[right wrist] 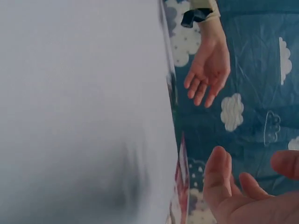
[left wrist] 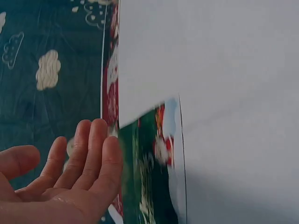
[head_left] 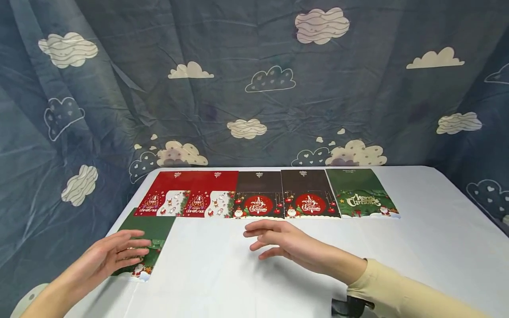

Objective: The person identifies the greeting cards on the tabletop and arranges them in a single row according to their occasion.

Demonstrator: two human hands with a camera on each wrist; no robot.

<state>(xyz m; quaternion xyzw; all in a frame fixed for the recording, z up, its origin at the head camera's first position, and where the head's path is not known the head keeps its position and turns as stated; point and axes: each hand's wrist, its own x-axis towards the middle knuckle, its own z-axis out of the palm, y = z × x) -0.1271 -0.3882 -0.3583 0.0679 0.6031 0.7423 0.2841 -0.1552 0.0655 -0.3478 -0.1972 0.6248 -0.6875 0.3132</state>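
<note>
My left hand (head_left: 115, 251) hovers over a green Christmas card (head_left: 159, 224) at the table's left side, its fingers spread and holding nothing; the hand hides part of the card. Above the middle of the table, my right hand (head_left: 290, 243) has relaxed, slightly bent fingers with nothing in them. Beyond it, in a row along the back, lie two red cards (head_left: 216, 181) with a white stocking print, two dark brown cards (head_left: 260, 181) with a red circle, and a green card (head_left: 354, 179). The left wrist view shows the left palm (left wrist: 70, 198) beside the near green card (left wrist: 149, 172).
A white table (head_left: 222, 274) carries the cards. Behind it hangs a dark blue curtain (head_left: 222, 35) with cloud prints, close to the table's back edge. A black strap (head_left: 351, 305) sits at the right wrist, beside the beige sleeve (head_left: 397, 289).
</note>
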